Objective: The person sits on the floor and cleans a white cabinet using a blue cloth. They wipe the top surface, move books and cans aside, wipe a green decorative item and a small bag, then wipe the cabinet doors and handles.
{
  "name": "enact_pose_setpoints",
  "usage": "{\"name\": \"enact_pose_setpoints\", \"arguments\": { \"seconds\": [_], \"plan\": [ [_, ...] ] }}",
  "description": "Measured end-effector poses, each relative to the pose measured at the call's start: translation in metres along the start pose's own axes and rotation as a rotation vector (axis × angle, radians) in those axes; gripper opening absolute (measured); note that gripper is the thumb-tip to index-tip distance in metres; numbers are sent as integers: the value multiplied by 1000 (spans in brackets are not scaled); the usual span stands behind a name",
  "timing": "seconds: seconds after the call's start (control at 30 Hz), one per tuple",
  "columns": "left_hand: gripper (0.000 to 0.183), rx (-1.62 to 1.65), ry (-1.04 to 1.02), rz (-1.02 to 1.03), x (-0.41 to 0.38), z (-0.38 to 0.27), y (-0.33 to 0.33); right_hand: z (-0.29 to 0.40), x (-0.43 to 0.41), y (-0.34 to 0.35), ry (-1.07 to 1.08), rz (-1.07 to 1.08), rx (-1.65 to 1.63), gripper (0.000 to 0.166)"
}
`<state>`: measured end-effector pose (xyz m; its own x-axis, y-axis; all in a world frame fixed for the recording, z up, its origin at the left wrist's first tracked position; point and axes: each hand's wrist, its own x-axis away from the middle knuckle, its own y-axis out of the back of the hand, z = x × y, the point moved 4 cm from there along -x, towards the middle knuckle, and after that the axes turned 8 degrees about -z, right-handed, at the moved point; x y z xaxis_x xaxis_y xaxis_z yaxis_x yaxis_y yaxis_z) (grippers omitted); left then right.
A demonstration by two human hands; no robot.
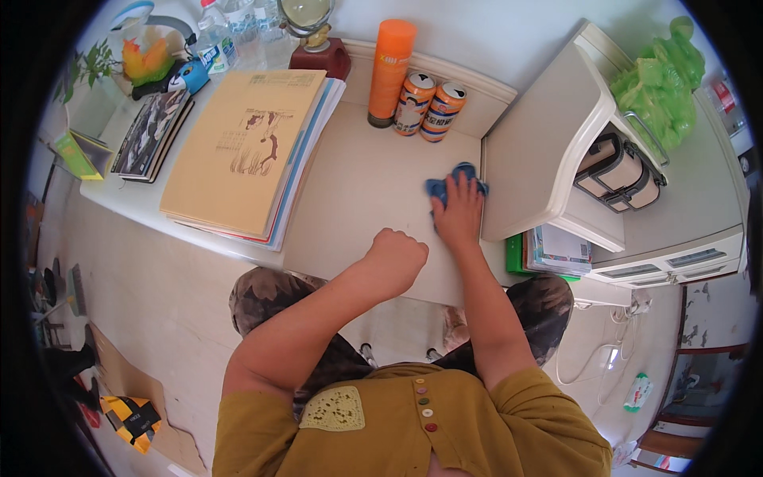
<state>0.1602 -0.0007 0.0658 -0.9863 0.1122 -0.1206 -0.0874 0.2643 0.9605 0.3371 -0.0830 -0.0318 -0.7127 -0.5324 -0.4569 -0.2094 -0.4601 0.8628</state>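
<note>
My right hand (460, 217) lies flat with its fingers spread on a blue cloth (440, 189), pressing it to the pale desktop (357, 185) beside the side panel of a cream shelf unit. My left hand (395, 262) is curled into a fist above the desk's front edge, and nothing shows in it. Beyond the cloth, two orange drink cans (443, 112) stand side by side, touching, next to a tall orange cylinder (391, 71). To the left lies a stack of papers and folders (238, 155) with a tan cover on top.
Plastic bottles (216, 45) and a dark red stand (322, 59) are at the back left, with notebooks (149, 137) nearer. The cream shelf unit (536, 137) borders the right side, holding a beige handbag (620, 173); a green figurine (661, 89) stands on it.
</note>
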Motion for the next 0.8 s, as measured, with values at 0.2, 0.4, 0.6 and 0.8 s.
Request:
{"name": "enact_pose_setpoints", "arguments": {
  "seconds": [0.2,0.4,0.6,0.8],
  "plan": [
    [12,80,-43,72,-6,-7,-5,56,-7,-35,-1,67,-1,69],
    [12,84,6,-184,-14,8,3,164,14,-52,306,247,-176,70],
    [11,-44,31,-171,-15,13,11,156,73,-20,382,125,-659,67],
    [10,30,12,-210,-13,-2,23,79,90,29,212,245,-372,66]
  ]
}}
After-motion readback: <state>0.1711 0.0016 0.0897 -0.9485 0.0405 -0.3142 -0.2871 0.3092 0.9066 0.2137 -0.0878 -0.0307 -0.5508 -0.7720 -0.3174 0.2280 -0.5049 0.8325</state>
